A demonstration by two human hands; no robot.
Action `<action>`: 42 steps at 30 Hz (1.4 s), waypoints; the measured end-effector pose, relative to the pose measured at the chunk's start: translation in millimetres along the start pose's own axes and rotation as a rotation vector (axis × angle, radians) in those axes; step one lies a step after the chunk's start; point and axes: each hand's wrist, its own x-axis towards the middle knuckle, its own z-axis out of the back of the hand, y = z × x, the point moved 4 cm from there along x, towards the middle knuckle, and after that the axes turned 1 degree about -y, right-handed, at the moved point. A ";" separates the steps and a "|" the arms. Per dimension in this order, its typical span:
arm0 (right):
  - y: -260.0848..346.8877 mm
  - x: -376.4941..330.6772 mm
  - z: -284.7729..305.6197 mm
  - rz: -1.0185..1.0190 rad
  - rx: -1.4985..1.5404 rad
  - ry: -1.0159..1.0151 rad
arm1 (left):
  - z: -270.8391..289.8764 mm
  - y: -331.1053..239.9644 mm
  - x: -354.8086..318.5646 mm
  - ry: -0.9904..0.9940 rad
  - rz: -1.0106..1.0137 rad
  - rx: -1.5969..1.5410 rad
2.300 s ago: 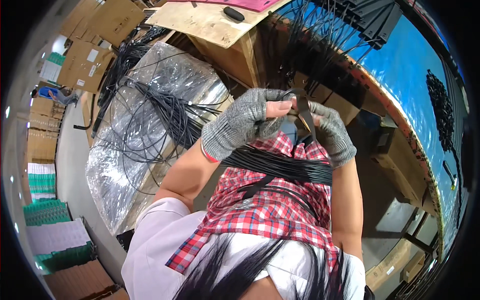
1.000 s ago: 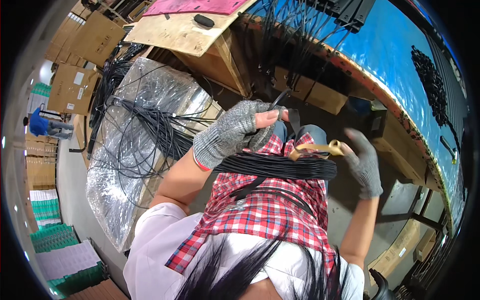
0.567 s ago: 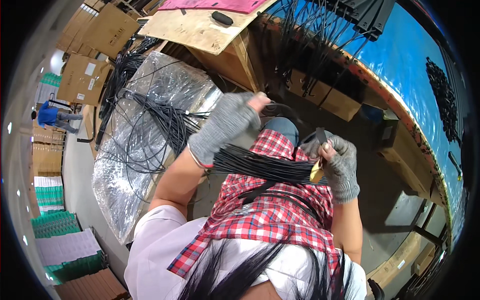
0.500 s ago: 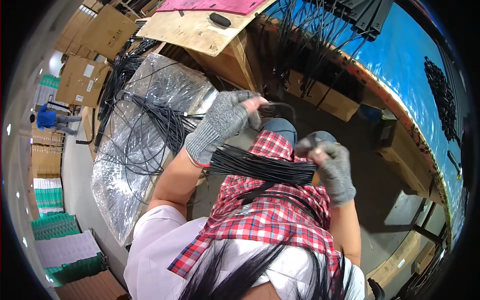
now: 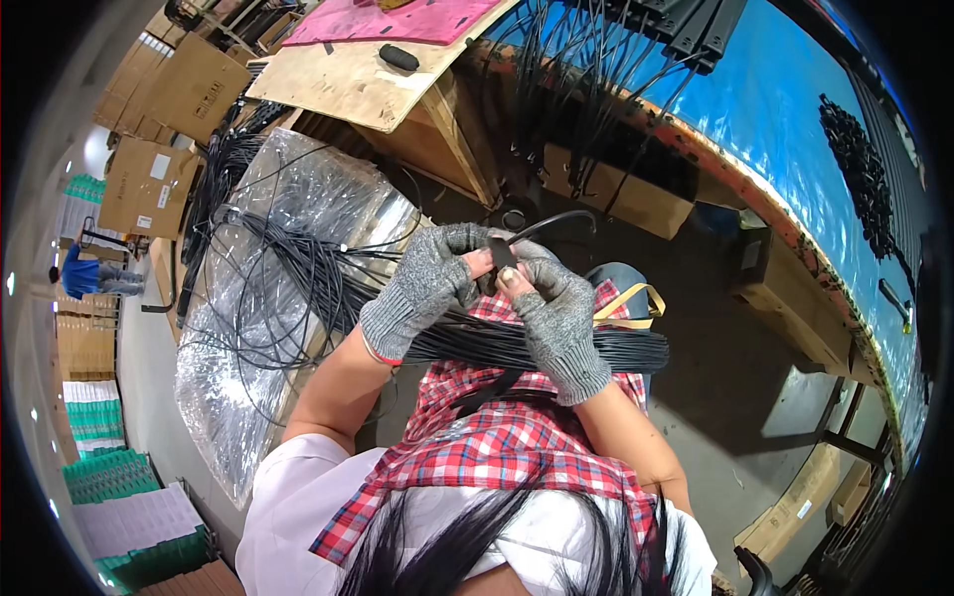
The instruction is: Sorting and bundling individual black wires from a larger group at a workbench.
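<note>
My left hand (image 5: 422, 283) and my right hand (image 5: 558, 323), both in grey knit gloves with bare fingertips, meet above my lap. Both pinch a small flat black piece (image 5: 503, 255), whose exact kind I cannot make out. A thin black cable (image 5: 556, 216) arcs up from it to the right, its join hidden by the fingers. Beneath the hands, a thick bundle of black cables (image 5: 626, 350) lies across my checked apron (image 5: 477, 422). A looped yellow strap (image 5: 641, 306) stands by the bundle's right part.
More black cables (image 5: 298, 243) spread over a plastic-wrapped stack (image 5: 229, 348) on the left. Ahead stands a wooden bench (image 5: 348, 94); a blue-covered table (image 5: 765, 109) curves round the right, with cartons (image 5: 795, 298) under it. A co-worker in blue (image 5: 84, 276) stands far left.
My right hand has come left from beside the cable bundle to meet my left hand. Both now grip the black piece. The yellow strap has come into view.
</note>
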 end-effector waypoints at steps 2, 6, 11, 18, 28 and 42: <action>0.8 -2.8 4.3 -0.044 0.001 0.001 | -0.1 6.4 0.1 0.030 0.078 -0.058; 2.1 -6.3 8.9 -0.094 0.014 0.022 | -2.5 0.3 -2.6 0.078 0.084 -0.033; -2.0 -8.4 8.2 0.055 -0.099 0.017 | -6.8 0.0 -5.2 0.136 0.020 -0.035; 0.4 -4.7 1.6 0.105 -0.319 0.067 | -0.8 -1.2 -8.2 0.145 0.028 -0.115; 5.3 1.5 -8.6 0.023 -0.204 0.288 | 7.0 4.9 -16.2 0.030 -0.121 -0.048; 29.8 47.6 -16.6 0.090 0.013 0.229 | 33.4 -15.6 -23.1 -0.308 -0.686 0.423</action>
